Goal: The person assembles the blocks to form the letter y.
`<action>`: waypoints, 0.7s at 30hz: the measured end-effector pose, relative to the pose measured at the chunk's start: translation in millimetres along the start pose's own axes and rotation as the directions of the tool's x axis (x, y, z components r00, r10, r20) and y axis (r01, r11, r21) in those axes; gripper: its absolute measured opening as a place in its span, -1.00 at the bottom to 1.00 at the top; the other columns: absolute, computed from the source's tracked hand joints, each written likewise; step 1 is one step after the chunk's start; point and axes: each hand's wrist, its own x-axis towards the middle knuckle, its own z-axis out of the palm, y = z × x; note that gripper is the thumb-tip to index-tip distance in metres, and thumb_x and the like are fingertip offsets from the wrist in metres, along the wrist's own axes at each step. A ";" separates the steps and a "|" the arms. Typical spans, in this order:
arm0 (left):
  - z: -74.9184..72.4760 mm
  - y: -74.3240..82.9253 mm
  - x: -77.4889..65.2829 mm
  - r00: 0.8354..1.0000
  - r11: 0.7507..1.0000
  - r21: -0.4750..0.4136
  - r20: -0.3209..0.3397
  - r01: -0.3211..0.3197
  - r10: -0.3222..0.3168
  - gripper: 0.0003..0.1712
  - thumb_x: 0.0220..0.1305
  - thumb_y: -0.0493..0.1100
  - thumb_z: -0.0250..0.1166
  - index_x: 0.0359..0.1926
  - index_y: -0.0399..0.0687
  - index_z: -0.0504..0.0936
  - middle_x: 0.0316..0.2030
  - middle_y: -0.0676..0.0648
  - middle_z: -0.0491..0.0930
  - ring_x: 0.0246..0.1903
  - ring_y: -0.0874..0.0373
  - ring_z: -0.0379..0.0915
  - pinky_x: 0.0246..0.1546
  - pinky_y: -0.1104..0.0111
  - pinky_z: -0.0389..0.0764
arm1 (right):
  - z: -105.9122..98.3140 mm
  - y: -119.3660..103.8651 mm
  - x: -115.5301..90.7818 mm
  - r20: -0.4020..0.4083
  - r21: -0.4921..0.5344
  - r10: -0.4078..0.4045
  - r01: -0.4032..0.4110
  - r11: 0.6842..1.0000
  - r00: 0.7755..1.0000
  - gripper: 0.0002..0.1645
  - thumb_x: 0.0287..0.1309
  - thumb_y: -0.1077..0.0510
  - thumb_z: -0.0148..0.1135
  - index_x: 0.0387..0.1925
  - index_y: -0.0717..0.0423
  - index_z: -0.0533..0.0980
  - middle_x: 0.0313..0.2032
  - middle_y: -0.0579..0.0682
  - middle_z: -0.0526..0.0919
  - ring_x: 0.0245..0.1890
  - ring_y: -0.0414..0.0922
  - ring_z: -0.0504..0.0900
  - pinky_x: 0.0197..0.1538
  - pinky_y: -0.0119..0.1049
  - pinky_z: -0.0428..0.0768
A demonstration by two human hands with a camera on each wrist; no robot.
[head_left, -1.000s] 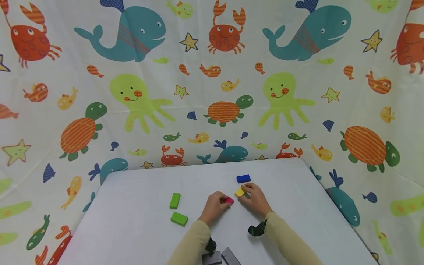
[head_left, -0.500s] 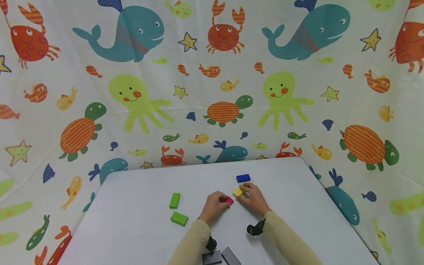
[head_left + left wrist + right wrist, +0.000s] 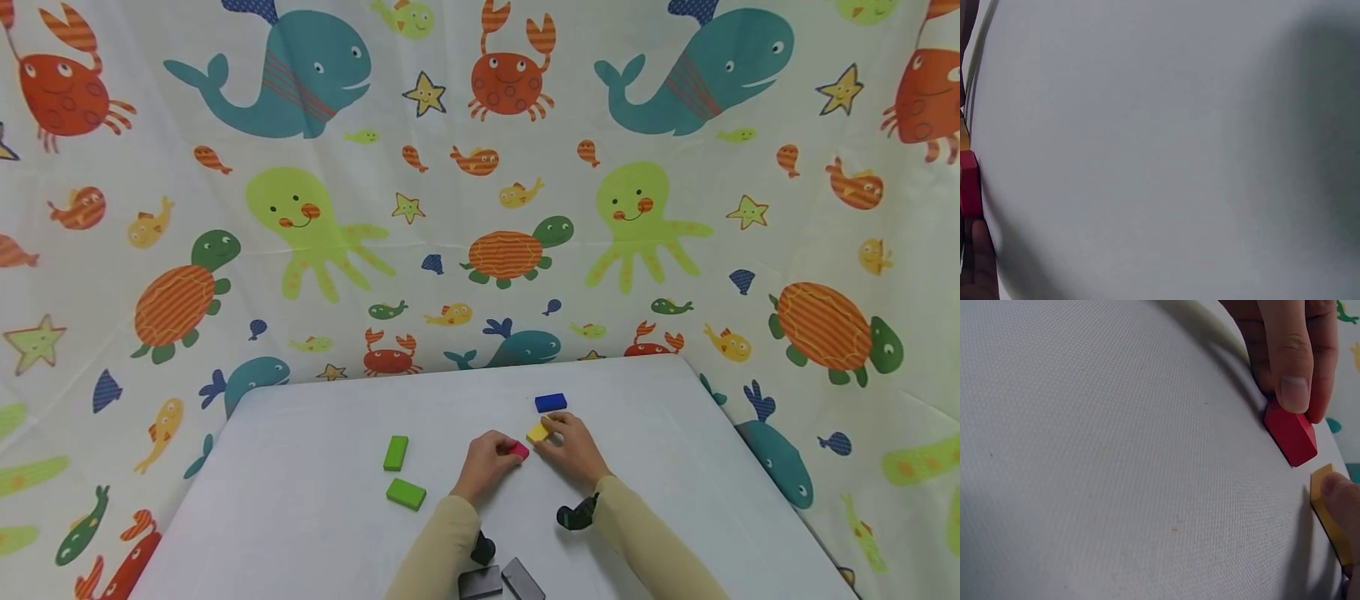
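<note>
In the head view my left hand pinches a red block on the white table. My right hand holds a yellow block between thumb and fingers, just right of and beyond the red one. The right wrist view shows the red block under the left thumb and the yellow block close by, a narrow gap apart. Behind the right hand lies a blue block. At the left edge of the left wrist view, the red block shows only in part.
Two green blocks lie to the left of the hands. Near the front edge are two grey blocks, close to the left forearm. A cloth printed with sea animals hangs behind the white table.
The right hand has shifted slightly left with the yellow block, bringing it a little nearer the red block. The left hand and the other blocks stay almost where they were.
</note>
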 end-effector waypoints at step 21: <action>3.6 -0.8 1.4 0.998 0.996 -0.078 -0.031 0.044 -0.047 -0.75 0.06 -0.32 0.48 -0.20 -0.28 0.68 -0.27 -0.09 0.65 -0.29 0.14 0.51 -0.17 0.30 0.58 | 4.3 2.9 2.8 -0.003 0.039 0.015 -0.014 0.999 1.000 -0.38 0.10 -0.03 0.43 0.15 0.17 0.56 0.13 0.12 0.53 0.16 0.11 0.46 0.22 0.08 0.43</action>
